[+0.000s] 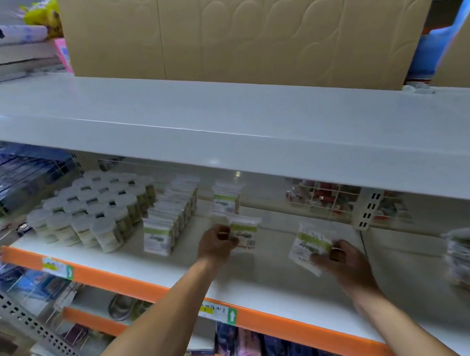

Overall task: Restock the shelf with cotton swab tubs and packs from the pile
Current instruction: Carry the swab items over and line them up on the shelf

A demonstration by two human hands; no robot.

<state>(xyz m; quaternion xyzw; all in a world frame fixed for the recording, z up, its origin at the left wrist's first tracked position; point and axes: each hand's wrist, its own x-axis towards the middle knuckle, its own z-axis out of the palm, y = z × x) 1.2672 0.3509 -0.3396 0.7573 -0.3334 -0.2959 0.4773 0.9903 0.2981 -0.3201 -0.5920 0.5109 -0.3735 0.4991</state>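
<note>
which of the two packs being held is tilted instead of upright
The pack in the right hand, pack: it leans at a slant over the bare shelf. The left hand holds its pack upright.

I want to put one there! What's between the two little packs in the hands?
Nothing: in the head view only bare white shelf lies between the left hand's clear green-labelled swab pack and the right hand's pack.

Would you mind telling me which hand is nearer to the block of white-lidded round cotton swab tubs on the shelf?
The left hand, just right of the white-lidded tubs past a row of packs. The right hand is farther right, over bare shelf.
</note>
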